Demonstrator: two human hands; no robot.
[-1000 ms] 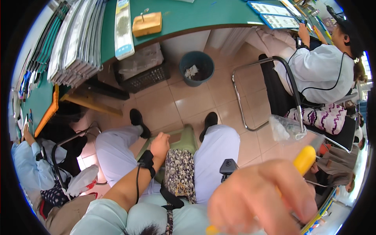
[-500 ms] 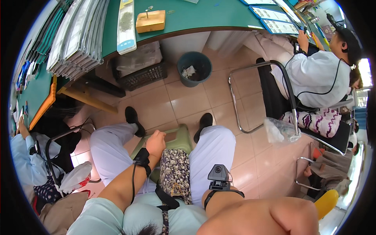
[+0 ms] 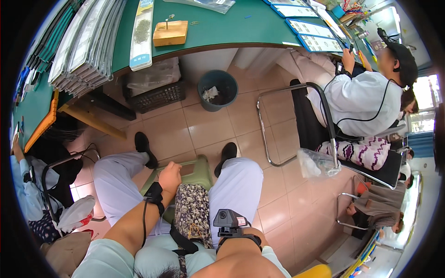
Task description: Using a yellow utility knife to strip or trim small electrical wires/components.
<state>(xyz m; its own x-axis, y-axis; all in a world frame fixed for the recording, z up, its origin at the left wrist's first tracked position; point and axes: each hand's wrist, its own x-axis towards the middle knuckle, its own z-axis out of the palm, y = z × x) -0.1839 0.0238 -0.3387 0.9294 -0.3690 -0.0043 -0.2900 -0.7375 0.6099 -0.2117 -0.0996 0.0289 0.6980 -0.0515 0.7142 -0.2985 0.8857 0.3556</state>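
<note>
My left hand (image 3: 170,178) is closed, its fingers curled, near the front of a green plastic stool (image 3: 192,169) between my knees. Whatever may be inside that hand is hidden. Next to it lies a dark floral cloth bag (image 3: 191,211) with a black strap, on my lap. A black band with a cable (image 3: 154,194) wraps my left wrist. My right arm is bent back toward the lower edge, and a small black camera (image 3: 229,220) is strapped at its wrist. Of my right hand (image 3: 234,267) only blurred skin shows at the bottom; its fingers are hidden.
A green table (image 3: 218,28) bears stacked plastic-sleeved packs (image 3: 83,51), a wooden block (image 3: 170,34) and blue-edged cards (image 3: 315,34). Beneath are a dark bin (image 3: 206,99) and a black crate (image 3: 160,98). A seated person (image 3: 366,95) and a metal-framed chair (image 3: 262,125) are at right.
The whole view has shifted, so the room sits farther left. My right hand and wrist have drawn inward and lower at the bottom edge. My left hand stays closed by the stool.
</note>
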